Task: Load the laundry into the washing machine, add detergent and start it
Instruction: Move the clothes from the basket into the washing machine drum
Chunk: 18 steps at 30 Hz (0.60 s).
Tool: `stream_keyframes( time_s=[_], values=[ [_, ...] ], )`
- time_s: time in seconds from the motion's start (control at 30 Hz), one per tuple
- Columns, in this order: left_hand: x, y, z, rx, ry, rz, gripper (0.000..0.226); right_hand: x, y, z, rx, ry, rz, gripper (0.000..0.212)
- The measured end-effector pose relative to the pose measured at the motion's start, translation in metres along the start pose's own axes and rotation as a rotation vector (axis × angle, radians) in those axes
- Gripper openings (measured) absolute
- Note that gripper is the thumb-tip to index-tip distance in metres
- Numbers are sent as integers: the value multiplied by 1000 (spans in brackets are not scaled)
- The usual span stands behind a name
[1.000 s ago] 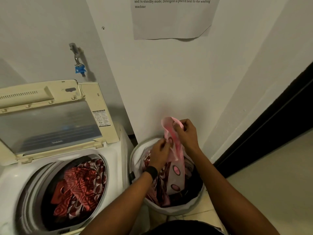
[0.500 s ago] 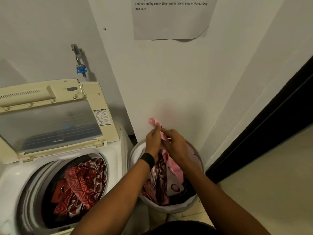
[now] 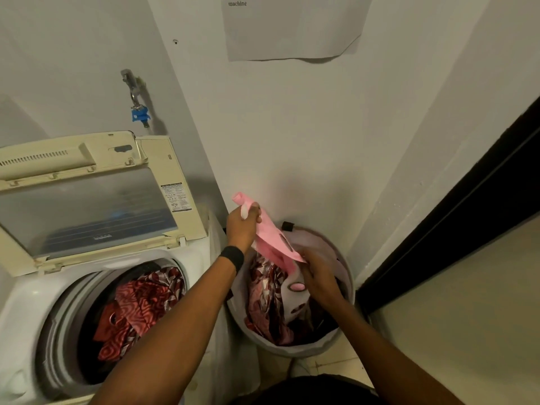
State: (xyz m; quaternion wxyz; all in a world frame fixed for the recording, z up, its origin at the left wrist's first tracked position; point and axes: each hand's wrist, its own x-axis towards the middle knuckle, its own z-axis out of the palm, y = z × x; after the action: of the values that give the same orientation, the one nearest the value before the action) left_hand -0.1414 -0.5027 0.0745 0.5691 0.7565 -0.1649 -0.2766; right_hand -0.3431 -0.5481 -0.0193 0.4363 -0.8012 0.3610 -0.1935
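Observation:
A top-loading washing machine [image 3: 26, 299] stands at the left with its lid [image 3: 87, 206] raised. Red patterned clothes [image 3: 137, 305] lie in its drum. To its right a round grey laundry basket [image 3: 315, 344] holds more red and white laundry [image 3: 268, 302]. My left hand [image 3: 244, 226] grips the top end of a pink garment [image 3: 274, 244] above the basket's left rim. Lower in the basket, my right hand [image 3: 318, 276] grips the same garment where it turns white with pink ovals.
A tap with a blue fitting [image 3: 139, 114] is on the wall behind the machine. A printed paper notice [image 3: 295, 27] hangs on the wall above the basket. A dark door frame [image 3: 455, 206] runs along the right, with pale floor tiles [image 3: 455, 317] beside it.
My right hand has slid down the pink garment from beside my left hand into the basket. My left hand has kept the top end raised and shifted slightly left.

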Motion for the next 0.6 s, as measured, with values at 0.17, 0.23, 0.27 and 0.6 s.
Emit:
stream_keyframes(
  time_s=[0.17,0.23,0.27,0.6],
  values=[
    [10,4,-10,275,-81,125,27,13,-42,-29,-140,-11,-267,22],
    [11,7,-10,328,-181,167,33,32,-69,-51,-131,-74,-322,26],
    [10,9,-11,339,-241,187,35,42,-79,-61,-135,-175,-329,29],
    [-8,14,-11,345,-539,128,23,64,-108,-71,-367,-731,-163,42]
  ],
)
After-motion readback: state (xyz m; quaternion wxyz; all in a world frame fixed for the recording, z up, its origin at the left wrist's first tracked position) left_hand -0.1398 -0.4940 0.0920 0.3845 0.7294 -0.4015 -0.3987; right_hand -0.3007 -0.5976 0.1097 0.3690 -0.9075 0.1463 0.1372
